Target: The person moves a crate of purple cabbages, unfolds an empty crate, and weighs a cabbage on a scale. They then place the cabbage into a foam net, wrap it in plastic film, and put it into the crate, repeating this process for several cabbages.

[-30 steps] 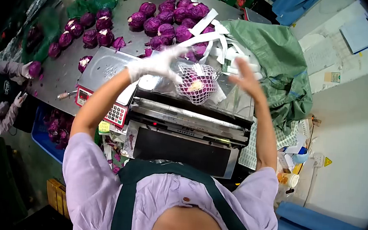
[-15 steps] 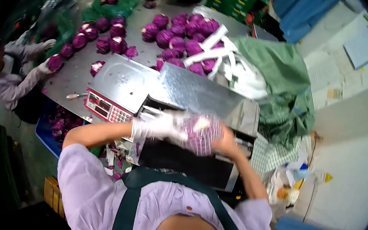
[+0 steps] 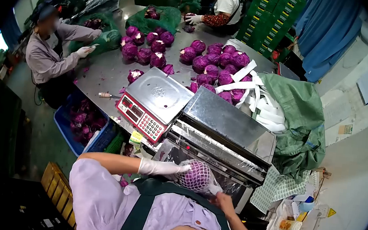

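Observation:
A red cabbage (image 3: pixel 196 178) in a white mesh sleeve sits low in front of my chest, over the near side of the wrapping machine (image 3: pixel 216 150). My left hand (image 3: pixel 174 169), in a white glove, is closed on the cabbage's left side with its fingers over the top. My bare right hand (image 3: pixel 222 201) is just to the right of the cabbage, its fingers curled near some pale, film-like material (image 3: pixel 214 188). What those fingers grip is hard to make out. Clear film stretches along the machine's roller.
A red-and-white scale (image 3: pixel 149 107) stands left of the machine. Loose red cabbages (image 3: pixel 208 66) lie across the metal table. A peeler-like tool (image 3: pixel 106 95) is near its edge. A blue basket (image 3: pixel 102 138) holds trimmed leaves. Two co-workers (image 3: pixel 50 53) stand at the table.
The cabbage and both my hands have come down and closer to my body, off the machine's middle. My view has tilted up. The left co-worker's hand no longer holds a cabbage.

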Demonstrator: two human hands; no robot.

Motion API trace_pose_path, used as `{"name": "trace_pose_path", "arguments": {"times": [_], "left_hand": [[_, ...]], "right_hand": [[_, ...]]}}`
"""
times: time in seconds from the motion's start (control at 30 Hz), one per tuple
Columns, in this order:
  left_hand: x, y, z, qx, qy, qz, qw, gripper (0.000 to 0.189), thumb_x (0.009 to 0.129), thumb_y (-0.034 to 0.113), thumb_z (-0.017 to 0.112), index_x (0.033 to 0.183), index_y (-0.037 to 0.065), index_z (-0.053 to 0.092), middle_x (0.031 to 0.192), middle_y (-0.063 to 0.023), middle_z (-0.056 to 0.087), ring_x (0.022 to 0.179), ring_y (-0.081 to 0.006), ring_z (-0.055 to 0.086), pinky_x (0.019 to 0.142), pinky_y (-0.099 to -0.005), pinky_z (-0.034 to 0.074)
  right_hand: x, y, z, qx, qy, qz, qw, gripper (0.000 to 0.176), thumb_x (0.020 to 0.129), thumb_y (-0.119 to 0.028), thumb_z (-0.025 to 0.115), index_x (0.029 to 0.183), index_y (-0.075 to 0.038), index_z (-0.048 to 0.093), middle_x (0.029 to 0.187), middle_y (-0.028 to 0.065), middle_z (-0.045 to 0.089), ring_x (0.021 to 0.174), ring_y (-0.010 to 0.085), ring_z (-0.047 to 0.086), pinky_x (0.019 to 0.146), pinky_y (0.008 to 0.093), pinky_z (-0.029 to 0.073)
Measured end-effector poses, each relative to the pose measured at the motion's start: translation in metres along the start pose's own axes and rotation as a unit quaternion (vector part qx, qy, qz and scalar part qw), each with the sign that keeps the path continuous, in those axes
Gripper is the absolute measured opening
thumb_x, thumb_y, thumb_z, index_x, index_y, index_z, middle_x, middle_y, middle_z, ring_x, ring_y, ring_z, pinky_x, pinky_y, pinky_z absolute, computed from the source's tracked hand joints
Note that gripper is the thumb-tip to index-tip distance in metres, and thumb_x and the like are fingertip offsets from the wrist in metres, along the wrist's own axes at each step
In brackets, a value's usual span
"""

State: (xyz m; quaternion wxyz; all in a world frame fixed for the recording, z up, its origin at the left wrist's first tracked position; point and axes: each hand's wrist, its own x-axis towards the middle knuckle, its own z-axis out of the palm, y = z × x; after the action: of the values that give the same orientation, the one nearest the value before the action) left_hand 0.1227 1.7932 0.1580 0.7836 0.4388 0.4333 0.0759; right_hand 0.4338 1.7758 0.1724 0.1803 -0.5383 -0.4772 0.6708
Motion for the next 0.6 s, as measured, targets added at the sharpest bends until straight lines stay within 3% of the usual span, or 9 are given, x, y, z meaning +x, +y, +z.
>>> {"name": "trace_pose_path", "arguments": {"times": [0.07,0.1,0.17,0.2,0.23,0.3,0.37,0.57,0.6], "left_hand": [[-0.036,0.013,0.033,0.245,0.24,0.052,0.938,0.072,0.083,0.062,0.04,0.121,0.002,0.048,0.102,-0.0225,0.06,0.09,-0.0326,0.06,0.08,-0.0395,0.045],[-0.032,0.01,0.038,0.35,0.26,-0.018,0.9,0.062,0.086,0.057,0.039,0.113,0.004,0.054,0.093,-0.0233,0.061,0.086,-0.0378,0.059,0.078,-0.0431,0.044],[-0.035,0.006,0.045,0.379,0.325,0.09,0.862,0.059,0.086,0.055,0.037,0.095,0.002,0.061,0.078,-0.0201,0.062,0.075,-0.0371,0.061,0.068,-0.0457,0.047],[-0.025,-0.009,0.033,0.439,0.351,0.133,0.816,0.037,0.09,0.038,0.039,0.088,0.007,0.06,0.075,-0.0174,0.059,0.072,-0.0356,0.059,0.062,-0.0433,0.046],[-0.016,-0.017,0.018,0.476,0.405,0.315,0.715,0.029,0.091,0.03,0.041,0.083,0.007,0.057,0.07,-0.016,0.057,0.067,-0.0349,0.058,0.057,-0.0411,0.046],[-0.007,-0.013,-0.008,0.349,0.508,0.243,0.749,0.029,0.089,0.029,0.048,0.071,0.008,0.059,0.061,-0.017,0.055,0.058,-0.0343,0.057,0.05,-0.042,0.045],[0.02,-0.024,-0.025,0.479,0.515,0.226,0.674,0.037,0.087,0.034,0.051,0.063,0.007,0.054,0.055,-0.0153,0.054,0.048,-0.032,0.055,0.043,-0.0394,0.043],[0.085,-0.004,0.012,0.402,0.386,0.267,0.786,0.031,0.079,0.034,0.054,0.096,0.008,0.058,0.082,-0.0138,0.062,0.077,-0.0298,0.061,0.064,-0.0359,0.048],[0.09,-0.004,0.016,0.346,0.378,0.341,0.788,0.032,0.081,0.032,0.052,0.101,0.007,0.058,0.085,-0.0163,0.061,0.082,-0.0316,0.06,0.069,-0.0352,0.048]], "right_hand": [[-0.016,0.019,0.004,-0.158,0.069,-0.106,0.979,0.037,0.082,-0.031,0.064,0.063,0.0,0.06,0.057,-0.0036,0.049,0.056,0.005,0.042,0.05,0.0212,0.034],[-0.02,0.012,0.011,-0.159,0.116,-0.148,0.969,0.036,0.078,-0.026,0.068,0.058,0.0,0.052,0.052,-0.0054,0.041,0.053,0.0043,0.037,0.046,0.0237,0.03],[-0.011,-0.005,0.021,-0.129,0.241,-0.274,0.922,0.045,0.079,-0.024,0.067,0.05,-0.003,0.039,0.049,-0.0041,0.035,0.05,0.0051,0.031,0.043,0.0266,0.024],[-0.001,-0.014,0.022,-0.111,0.324,-0.239,0.909,0.045,0.08,-0.023,0.065,0.049,-0.004,0.04,0.049,-0.0034,0.035,0.05,0.0056,0.03,0.042,0.027,0.025],[0.017,-0.002,0.005,-0.093,0.364,-0.226,0.899,0.044,0.081,-0.024,0.063,0.049,-0.002,0.041,0.047,-0.0002,0.035,0.049,0.0058,0.03,0.042,0.0283,0.025],[0.039,0.014,-0.007,-0.294,0.407,-0.223,0.835,0.04,0.083,-0.023,0.057,0.052,-0.001,0.044,0.046,0.0119,0.045,0.041,0.0224,0.043,0.043,0.0357,0.033],[0.055,0.047,-0.007,-0.509,0.352,-0.265,0.74,0.015,0.075,-0.011,0.054,0.061,-0.006,0.053,0.06,0.0139,0.054,0.056,0.0339,0.055,0.049,0.0402,0.043],[0.066,0.065,0.017,-0.447,0.37,-0.384,0.719,0.008,0.067,-0.006,0.056,0.064,-0.005,0.049,0.06,0.01,0.05,0.052,0.0281,0.055,0.043,0.0352,0.042],[0.065,0.065,0.017,-0.403,0.366,-0.423,0.724,0.011,0.066,-0.004,0.057,0.062,-0.004,0.047,0.058,0.0097,0.049,0.05,0.0279,0.054,0.042,0.0347,0.042]]}}
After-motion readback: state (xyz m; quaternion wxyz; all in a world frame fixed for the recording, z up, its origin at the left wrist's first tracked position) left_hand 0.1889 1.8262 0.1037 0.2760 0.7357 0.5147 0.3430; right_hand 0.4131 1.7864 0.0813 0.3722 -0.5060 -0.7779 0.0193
